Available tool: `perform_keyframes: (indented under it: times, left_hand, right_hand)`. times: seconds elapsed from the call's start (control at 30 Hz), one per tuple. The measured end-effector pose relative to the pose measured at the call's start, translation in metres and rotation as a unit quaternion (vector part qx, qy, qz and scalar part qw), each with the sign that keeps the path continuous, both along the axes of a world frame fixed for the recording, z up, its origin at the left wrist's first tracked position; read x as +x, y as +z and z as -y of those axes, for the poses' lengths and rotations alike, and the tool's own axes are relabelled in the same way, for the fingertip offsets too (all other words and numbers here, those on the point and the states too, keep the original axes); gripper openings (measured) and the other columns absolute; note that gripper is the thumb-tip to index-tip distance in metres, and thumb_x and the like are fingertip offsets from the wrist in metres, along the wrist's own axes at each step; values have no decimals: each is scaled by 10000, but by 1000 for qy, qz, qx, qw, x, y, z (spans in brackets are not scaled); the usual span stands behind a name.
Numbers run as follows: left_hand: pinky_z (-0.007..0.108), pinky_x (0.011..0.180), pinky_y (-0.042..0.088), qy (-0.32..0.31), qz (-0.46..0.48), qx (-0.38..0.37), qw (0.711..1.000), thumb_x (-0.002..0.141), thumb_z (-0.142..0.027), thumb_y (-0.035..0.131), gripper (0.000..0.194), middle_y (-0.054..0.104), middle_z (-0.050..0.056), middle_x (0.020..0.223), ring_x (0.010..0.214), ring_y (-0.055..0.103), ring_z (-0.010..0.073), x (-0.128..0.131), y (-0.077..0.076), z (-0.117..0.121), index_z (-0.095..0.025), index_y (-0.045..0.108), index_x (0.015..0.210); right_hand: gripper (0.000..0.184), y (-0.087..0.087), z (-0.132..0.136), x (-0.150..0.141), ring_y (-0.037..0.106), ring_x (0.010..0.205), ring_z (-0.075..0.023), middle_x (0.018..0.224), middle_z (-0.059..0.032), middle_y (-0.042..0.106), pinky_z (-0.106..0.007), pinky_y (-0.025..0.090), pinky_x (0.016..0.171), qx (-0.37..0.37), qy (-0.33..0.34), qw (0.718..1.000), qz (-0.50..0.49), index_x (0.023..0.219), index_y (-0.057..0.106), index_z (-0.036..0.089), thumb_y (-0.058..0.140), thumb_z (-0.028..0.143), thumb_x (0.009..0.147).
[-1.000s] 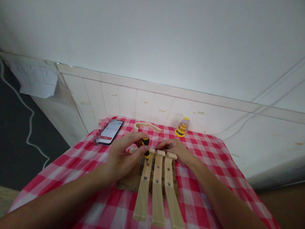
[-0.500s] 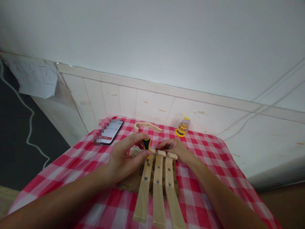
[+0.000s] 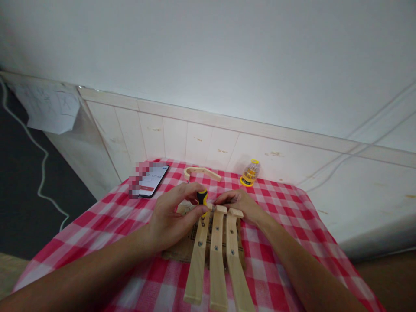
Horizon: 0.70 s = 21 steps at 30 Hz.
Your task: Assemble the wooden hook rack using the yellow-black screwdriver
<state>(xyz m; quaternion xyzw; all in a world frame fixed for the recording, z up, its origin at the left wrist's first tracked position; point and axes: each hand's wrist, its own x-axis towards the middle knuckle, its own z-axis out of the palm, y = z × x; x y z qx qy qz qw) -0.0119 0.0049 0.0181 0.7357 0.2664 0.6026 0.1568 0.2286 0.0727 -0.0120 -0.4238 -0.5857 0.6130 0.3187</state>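
Observation:
My left hand [image 3: 173,214] is closed round the black and yellow handle of a small screwdriver [image 3: 202,198]. The screwdriver stands nearly upright, its lower end at the upper screw of the left wooden hook [image 3: 195,271]. A middle hook [image 3: 217,273] and a right hook [image 3: 238,271] lie alongside, each with screws in it. All three rest across a brown board [image 3: 178,251] with dark printing. At the far end of the hooks, my right hand [image 3: 243,206] has its fingers bent together; the hooks partly cover what the fingertips hold.
Beyond my hands lies another curved wooden hook [image 3: 204,170]. A clear, yellow-based bit holder [image 3: 249,174] stands near the wall [image 3: 195,138]. On the left is a phone [image 3: 152,182] with a lit screen. A red and white checked cloth [image 3: 276,260] covers the table.
Both hands and the screwdriver keep their places on the hooks. The whole view has shifted very slightly.

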Motion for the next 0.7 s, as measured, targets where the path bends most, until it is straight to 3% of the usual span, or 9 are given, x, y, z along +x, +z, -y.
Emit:
perform_keyframes:
  times: [0.7]
  left_hand:
    - [196, 783, 582, -19, 10, -44, 999, 883, -70, 686, 396, 723, 2, 985, 824, 690, 107, 1, 1, 3, -256, 653, 1231]
  right_hand:
    - [215, -6, -3, 2, 728, 700, -201, 802, -54, 815, -340, 564, 736, 10, -1, 1000, 8, 788, 838, 188, 888, 283, 601]
